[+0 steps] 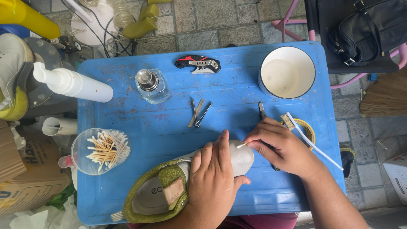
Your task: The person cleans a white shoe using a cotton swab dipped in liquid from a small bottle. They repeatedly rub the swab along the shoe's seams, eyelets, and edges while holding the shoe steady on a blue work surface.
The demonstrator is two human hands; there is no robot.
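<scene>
A white shoe (242,160) with a green collar and tongue (167,180) lies on the blue table (237,87), toe pointing right. My left hand (212,182) presses down on its middle and grips it. My right hand (282,146) pinches a cotton swab (242,145), whose white tip touches the top of the toe cap.
A clear cup of cotton swabs (101,150) stands at the left. A glass bottle (151,86), a white bottle (72,84), a folding knife (198,63), tweezers (198,113), a white bowl of liquid (287,72), a toothbrush (311,140) and a yellow tape roll (308,127) surround the shoe.
</scene>
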